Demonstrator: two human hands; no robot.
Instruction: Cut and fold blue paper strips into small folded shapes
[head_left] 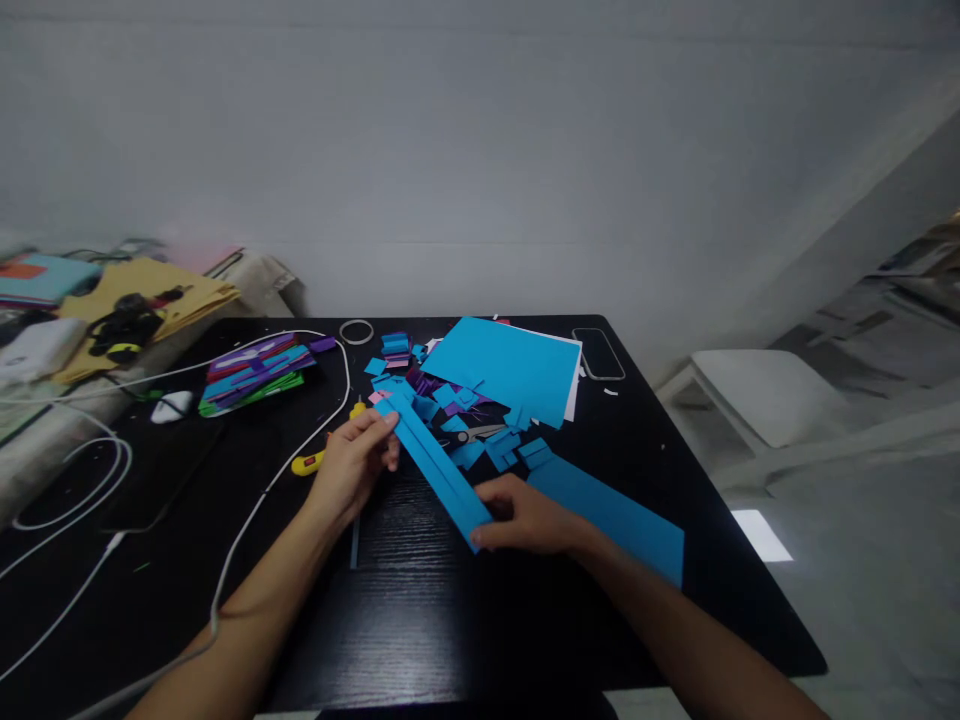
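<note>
A long folded strip of blue paper (435, 465) slants over the black table, with a crease line along its length. My left hand (358, 455) pinches its upper left end between thumb and fingers. At the lower right end, my right hand (517, 515) grips the strip. Just beyond it lie small blue paper pieces (502, 448) and scissors (480, 433). A yellow cutter (307, 464) is partly hidden behind my left hand. Partly under my right forearm is a blue sheet (611, 510).
A larger blue sheet (506, 370) lies at the back beside a phone (598, 354). Colourful papers (259, 372), a white cable (262, 495) and a dark phone (161, 480) are on the left. A white stool (765, 395) stands right of the table (720, 600).
</note>
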